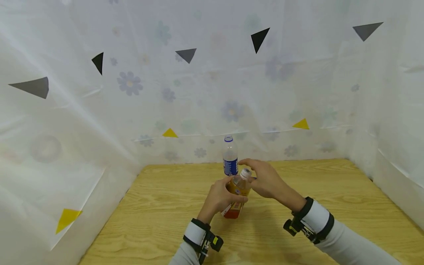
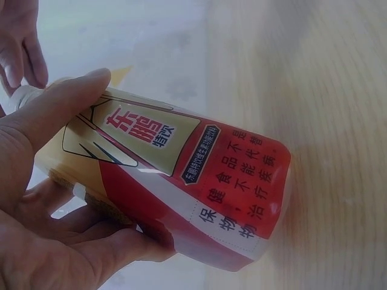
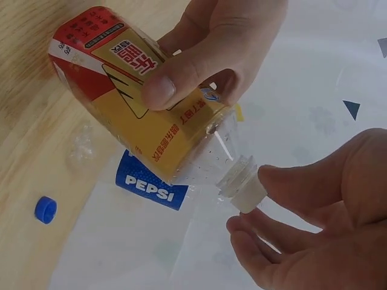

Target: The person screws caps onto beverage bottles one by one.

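Note:
My left hand (image 1: 220,197) grips a drink bottle (image 2: 199,175) with a yellow and red label round its middle, the thumb across the front. The bottle is tilted, its base low over the table. At its neck sits a white cap (image 3: 250,195). My right hand (image 3: 314,211) has its thumb tip at one side of this cap and curved fingers at the other. Behind the held bottle stands a clear bottle (image 1: 230,151) with a blue Pepsi label (image 3: 151,179) and a blue ring at its mouth. The drink bottle overlaps it in the head view.
A loose blue cap (image 3: 45,209) lies on the wood-grain table (image 1: 159,221) near the Pepsi bottle. White flowered sheeting (image 1: 198,92) hangs round the back and sides, with black, grey and yellow triangles on it. Each wrist wears a strapped camera.

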Motion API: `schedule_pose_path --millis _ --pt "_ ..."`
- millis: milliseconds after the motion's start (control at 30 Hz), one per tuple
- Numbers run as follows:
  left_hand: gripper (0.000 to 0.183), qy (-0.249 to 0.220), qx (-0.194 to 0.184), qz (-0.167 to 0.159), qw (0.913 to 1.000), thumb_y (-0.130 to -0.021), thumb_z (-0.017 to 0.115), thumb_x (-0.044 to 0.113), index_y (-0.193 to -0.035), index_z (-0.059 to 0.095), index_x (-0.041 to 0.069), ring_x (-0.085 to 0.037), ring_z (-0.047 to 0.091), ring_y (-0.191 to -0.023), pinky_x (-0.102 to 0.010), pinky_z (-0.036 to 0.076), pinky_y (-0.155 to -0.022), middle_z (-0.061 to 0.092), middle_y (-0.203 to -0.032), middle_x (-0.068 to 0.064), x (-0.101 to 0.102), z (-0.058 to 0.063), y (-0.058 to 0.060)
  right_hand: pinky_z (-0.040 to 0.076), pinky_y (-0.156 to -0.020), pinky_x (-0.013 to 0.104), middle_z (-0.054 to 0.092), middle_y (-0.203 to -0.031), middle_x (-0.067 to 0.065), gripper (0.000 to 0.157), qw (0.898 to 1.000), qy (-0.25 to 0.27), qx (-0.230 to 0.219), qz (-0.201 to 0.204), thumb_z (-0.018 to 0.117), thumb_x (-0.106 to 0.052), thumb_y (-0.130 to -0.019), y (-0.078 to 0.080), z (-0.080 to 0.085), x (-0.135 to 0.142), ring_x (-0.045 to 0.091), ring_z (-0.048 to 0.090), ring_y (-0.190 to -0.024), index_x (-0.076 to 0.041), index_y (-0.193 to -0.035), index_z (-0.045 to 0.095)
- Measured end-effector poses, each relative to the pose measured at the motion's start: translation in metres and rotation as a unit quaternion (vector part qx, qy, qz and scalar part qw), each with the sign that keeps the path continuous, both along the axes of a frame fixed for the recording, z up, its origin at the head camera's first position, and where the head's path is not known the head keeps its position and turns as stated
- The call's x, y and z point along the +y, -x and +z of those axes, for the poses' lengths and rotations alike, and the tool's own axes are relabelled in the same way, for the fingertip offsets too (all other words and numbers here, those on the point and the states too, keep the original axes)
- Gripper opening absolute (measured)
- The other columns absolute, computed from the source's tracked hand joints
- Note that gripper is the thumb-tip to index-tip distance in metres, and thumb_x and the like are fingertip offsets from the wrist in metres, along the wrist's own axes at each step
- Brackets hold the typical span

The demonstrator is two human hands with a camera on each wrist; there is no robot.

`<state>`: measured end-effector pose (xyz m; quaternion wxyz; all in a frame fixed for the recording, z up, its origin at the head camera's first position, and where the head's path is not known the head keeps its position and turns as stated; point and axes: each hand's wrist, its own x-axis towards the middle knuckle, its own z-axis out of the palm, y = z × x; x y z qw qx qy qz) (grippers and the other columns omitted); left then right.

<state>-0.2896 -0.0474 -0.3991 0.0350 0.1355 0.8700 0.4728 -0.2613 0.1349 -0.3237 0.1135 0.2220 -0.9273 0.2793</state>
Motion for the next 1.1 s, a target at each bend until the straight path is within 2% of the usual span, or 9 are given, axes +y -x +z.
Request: schedule_pose_path --millis 67,167,367,800,967,1100 --pt "0.076 0.001 -0.001 0.001 1.0 -0.074 0.092 0.035 -0.141 0.06 0.017 -0.021 0.069 -0.104 -0.046 0.058 -0.09 0.071 -0.12 -0.003 -0.0001 0.0 -0.0002 0.057 -0.08 0.047 0.065 -0.132 0.02 0.048 1.0 0.001 -0.002 0.006 0.058 0.011 -0.089 -0.0005 -0.0005 -0.0003 0.042 0.065 -0.113 -0.004 -0.134 0.062" --pt "0.074 0.002 0.001 0.0 1.0 -0.075 0.092 0.036 -0.14 0.061 0.018 -0.02 0.069 -0.104 -0.045 0.058 -0.09 0.071 -0.12 -0.002 -0.0001 -0.0004 -0.0002 0.058 -0.085 0.049 0.069 -0.126 0.019 0.044 1.0 0.005 0.005 0.008 0.057 0.013 -0.087 -0.0004 -0.0024 -0.0009 0.041 0.066 -0.113 -0.003 -0.127 0.066" --pt "0.076 0.008 0.007 -0.006 0.9999 -0.075 0.091 0.036 -0.142 0.06 0.017 -0.02 0.069 -0.104 -0.044 0.058 -0.09 0.071 -0.121 -0.003 0.0 0.0002 -0.0001 0.059 -0.08 0.046 0.073 -0.114 0.015 0.035 1.0 0.011 0.02 0.001 0.057 0.014 -0.087 0.0023 -0.0054 -0.0009 0.035 0.069 -0.104 -0.006 -0.113 0.07" --pt "0.074 -0.001 -0.003 0.0 1.0 -0.075 0.091 0.037 -0.14 0.061 0.018 -0.019 0.069 -0.103 -0.044 0.058 -0.09 0.071 -0.119 -0.002 -0.0001 0.0007 0.0005 0.058 -0.086 0.051 0.072 -0.115 0.017 0.029 1.0 0.01 0.022 -0.001 0.06 0.01 -0.091 0.0039 -0.0054 -0.0022 0.038 0.068 -0.108 -0.003 -0.114 0.07" --pt "0.073 0.0 0.0 -0.002 1.0 -0.075 0.091 0.037 -0.139 0.061 0.018 -0.019 0.069 -0.104 -0.044 0.058 -0.09 0.071 -0.119 -0.002 -0.0002 -0.0006 -0.0001 0.058 -0.076 0.044 0.07 -0.106 0.016 0.026 1.0 0.018 0.02 -0.006 0.064 0.007 -0.09 0.0053 -0.0076 -0.0021 0.03 0.067 -0.091 -0.001 -0.114 0.07" --pt "0.072 0.0 0.003 -0.003 1.0 -0.075 0.091 0.036 -0.138 0.062 0.018 -0.02 0.069 -0.104 -0.044 0.058 -0.09 0.071 -0.119 -0.002 -0.0002 -0.0005 -0.001 0.053 -0.066 0.036 0.066 -0.093 0.011 0.019 0.999 0.021 0.017 -0.018 0.067 0.0 -0.089 0.0062 -0.0087 -0.0026 0.02 0.059 -0.078 0.001 -0.108 0.069"
